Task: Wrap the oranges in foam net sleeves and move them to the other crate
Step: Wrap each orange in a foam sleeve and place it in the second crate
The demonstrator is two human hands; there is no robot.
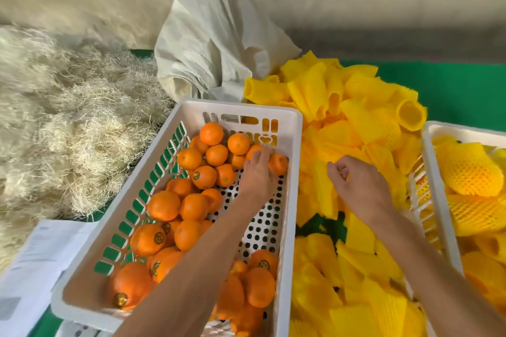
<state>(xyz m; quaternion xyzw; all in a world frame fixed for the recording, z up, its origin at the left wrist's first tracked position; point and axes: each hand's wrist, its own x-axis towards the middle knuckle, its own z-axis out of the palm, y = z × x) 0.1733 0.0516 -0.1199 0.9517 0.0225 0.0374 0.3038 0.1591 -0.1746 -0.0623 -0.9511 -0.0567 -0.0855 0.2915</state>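
The fingers [261, 154] of the left hand [257, 175] reach down onto a small loose orange [253, 151] at the far end of the white perforated plastic crate [238, 109]; they lie over the fruit and touch it, but whether they have curled round it yet cannot be told. The fingers [338, 168] of the right hand [361, 186] are bent inward, thumb and forefinger drawn together above the heap of yellow foam net sleeves [356, 128] just right of that crate; they seem to pinch at a sleeve, though the yellow blur beneath makes it unsure.

Inside the crate lie many bare oranges [191, 208], most banked along its left wall and near end, with a patch of dotted floor showing near its right wall. The sleeves spread over the green table [451, 85] from the crate's far right corner down past its near end. Further right of the crate stands a second white crate [438, 128], partly out of view, holding wrapped oranges in yellow netting [468, 169].

As a judgement, the work is well begun but far from finished: several wrapped fruit sit in the second crate, while many more remain bare.

Behind the crate slumps a pale crumpled sack [216, 46]; to its left lie pale straw-like shavings [68, 117] and, nearer, white papers [35, 254].
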